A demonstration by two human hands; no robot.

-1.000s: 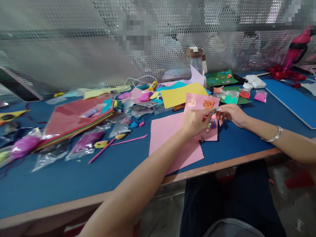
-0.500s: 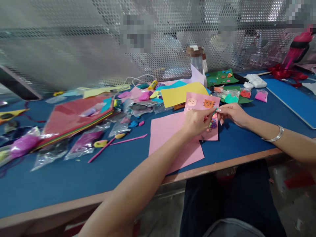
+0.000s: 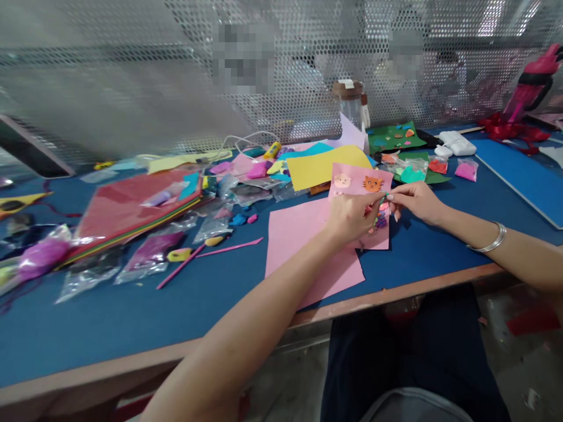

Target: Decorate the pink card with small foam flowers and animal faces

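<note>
My left hand [image 3: 352, 218] and my right hand [image 3: 412, 200] meet fingertip to fingertip over a small pink card [image 3: 360, 183] that bears a pale face sticker and an orange cat sticker. Both hands are pinched on one tiny piece between them, too small to name. A little pile of coloured foam bits [image 3: 379, 223] lies on the card just under the fingers. The card overlaps a larger pink sheet [image 3: 303, 246] on the blue table [image 3: 132, 316]. A silver bangle [image 3: 492, 239] circles my right wrist.
A stack of coloured sheets [image 3: 136, 208] and several plastic bags of craft bits lie to the left. Yellow paper [image 3: 323, 166], green felt [image 3: 393, 138], a jar [image 3: 349, 102] and a white case [image 3: 455, 143] sit behind. A perforated metal screen backs the table; its wooden edge runs near my lap.
Both hands have stayed pinched together over the small pink card, shifting only slightly. Nothing else on the table has moved.
</note>
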